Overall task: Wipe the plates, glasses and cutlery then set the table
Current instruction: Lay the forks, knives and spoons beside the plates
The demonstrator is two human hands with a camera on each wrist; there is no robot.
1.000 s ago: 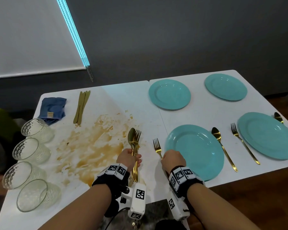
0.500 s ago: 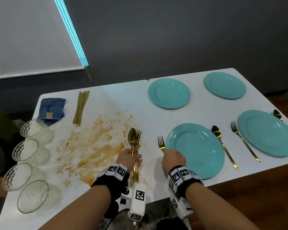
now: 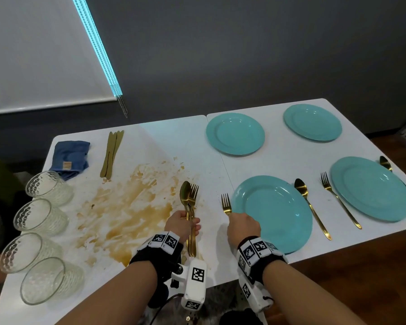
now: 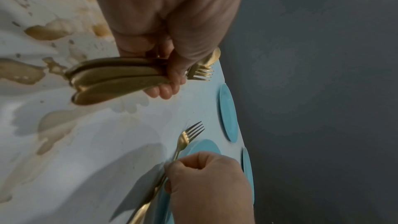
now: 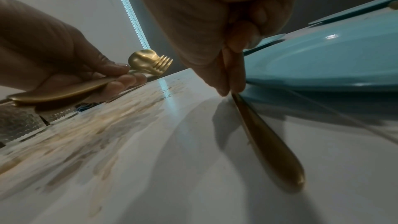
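Observation:
My left hand (image 3: 182, 223) grips a bundle of gold cutlery (image 3: 189, 198), spoon and forks, above the stained table; the bundle's handles (image 4: 112, 81) stick out past the fingers. My right hand (image 3: 243, 227) pinches a gold fork (image 3: 226, 204) by its handle, just left of the near teal plate (image 3: 274, 212). In the right wrist view the fork's handle (image 5: 271, 144) lies low over the table beside that plate (image 5: 336, 60). A gold spoon (image 3: 311, 205) lies right of the near plate. Another fork (image 3: 339, 199) lies left of the right-hand plate (image 3: 370, 188).
Two more teal plates (image 3: 235, 133) (image 3: 312, 121) sit at the back. Several glasses (image 3: 39, 216) line the left edge. A blue cloth (image 3: 70, 158) and gold knives (image 3: 110, 153) lie at the back left. A brown spill (image 3: 127, 207) covers the left table half (image 3: 169, 146).
My right hand has carried the fork a little right, closer to the near plate's left rim. The left hand stays put with its bundle.

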